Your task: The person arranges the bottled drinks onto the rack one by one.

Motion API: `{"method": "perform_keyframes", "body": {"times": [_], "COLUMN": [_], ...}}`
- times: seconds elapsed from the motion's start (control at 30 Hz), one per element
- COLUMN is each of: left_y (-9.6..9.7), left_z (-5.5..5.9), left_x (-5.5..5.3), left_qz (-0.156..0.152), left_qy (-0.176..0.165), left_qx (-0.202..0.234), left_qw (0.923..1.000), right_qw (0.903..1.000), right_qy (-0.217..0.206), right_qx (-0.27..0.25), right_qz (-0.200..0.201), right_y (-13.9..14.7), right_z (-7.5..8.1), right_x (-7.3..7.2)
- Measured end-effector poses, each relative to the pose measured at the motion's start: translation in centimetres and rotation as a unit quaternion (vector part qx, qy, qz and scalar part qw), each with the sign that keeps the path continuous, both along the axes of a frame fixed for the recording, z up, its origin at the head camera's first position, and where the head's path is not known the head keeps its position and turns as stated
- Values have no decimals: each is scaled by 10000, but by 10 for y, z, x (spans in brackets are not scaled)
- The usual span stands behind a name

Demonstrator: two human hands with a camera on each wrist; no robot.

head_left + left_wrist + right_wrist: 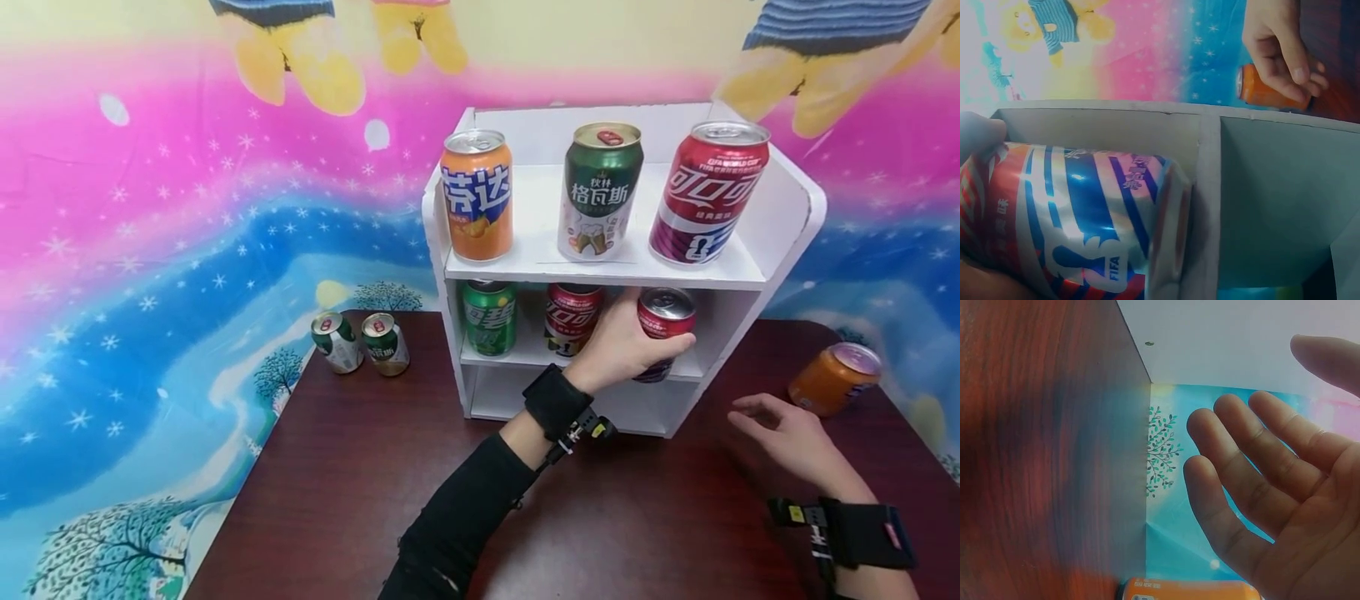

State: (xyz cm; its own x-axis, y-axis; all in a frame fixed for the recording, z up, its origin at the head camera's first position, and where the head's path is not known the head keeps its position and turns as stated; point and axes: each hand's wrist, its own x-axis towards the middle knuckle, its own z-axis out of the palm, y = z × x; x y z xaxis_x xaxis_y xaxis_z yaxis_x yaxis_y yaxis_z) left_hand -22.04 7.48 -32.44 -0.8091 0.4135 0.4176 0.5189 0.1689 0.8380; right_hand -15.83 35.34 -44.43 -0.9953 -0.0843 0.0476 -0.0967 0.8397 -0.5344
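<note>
My left hand (618, 342) grips a red cola can (666, 302) at the right end of the middle shelf. In the left wrist view this can (1085, 212) shows its blue-striped lower part close to the shelf board (1209, 187), with fingers and thumb at the other end. To its left stand another red cola can (572, 312) and a green can (489, 321). My right hand (787, 437) is held over the table, fingers spread and slightly bent in the right wrist view, with nothing in it. Just beyond it is an orange can (828, 382).
On the white rack's (795, 196) top shelf stand an orange soda can (480, 200), a green-and-white can (602, 196) and a larger-looking red can (708, 196). Two green-and-white cans, one here (386, 346), stand left on the dark table (360, 483). A printed cloth (187, 208) hangs behind.
</note>
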Motion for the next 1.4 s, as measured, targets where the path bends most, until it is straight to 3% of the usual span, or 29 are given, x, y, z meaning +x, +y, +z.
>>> {"method": "perform_keyframes", "body": {"times": [0.27,0.47,0.67,0.83,1.1,1.4], "left_y": [14,19,18,17,19,21], "left_z": [2,5,-12,-24,-28,-31], "left_x": [-2,-4,1,5,-3,-12], "left_qz": [35,293,481,736,715,639], "left_qy": [54,61,-4,-133,-430,-630], "left_qx": [-66,-64,68,-144,-302,-99], "left_qw": [10000,9995,9988,9971,9961,9959], "right_qw": [9998,10000,10000,9999,9997,9998], "right_qy": [-179,-31,-76,-104,-239,-194], "right_qx": [91,49,49,31,50,29], "right_qz": [-67,-42,-7,0,35,59], "right_y": [4,3,1,1,3,-1], "right_z": [0,0,0,-1,-2,-1], "right_x": [1,-1,-1,0,-2,-2]}}
